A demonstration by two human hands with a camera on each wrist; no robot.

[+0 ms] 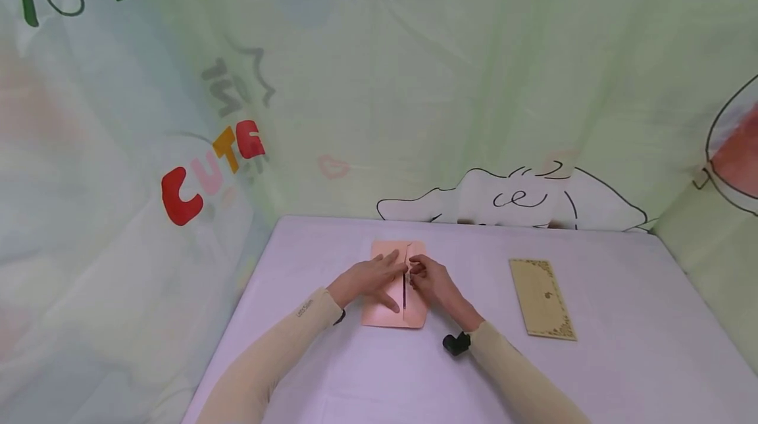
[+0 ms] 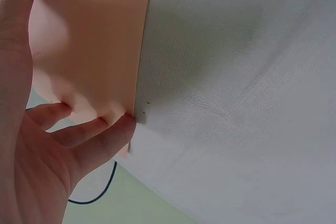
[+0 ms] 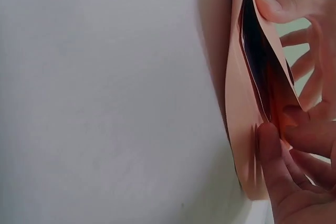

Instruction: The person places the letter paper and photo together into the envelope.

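Pink envelope: it is lying just below the centre of the head frame, and its lengthwise slit is gaping in the right wrist view.
Your left hand: you are spreading it over the pink envelope (image 1: 395, 289), with thumb and fingers apart and touching the paper; the left hand (image 1: 371, 277) is coming in from the lower left.
Your right hand: the right hand (image 1: 435, 281) seems to be pinching the slit's rim, though the fingers are partly hiding it.
Tan card: the scroll-cornered tan card (image 1: 541, 299) is resting on the lilac tablecloth (image 1: 337, 371), lower right.
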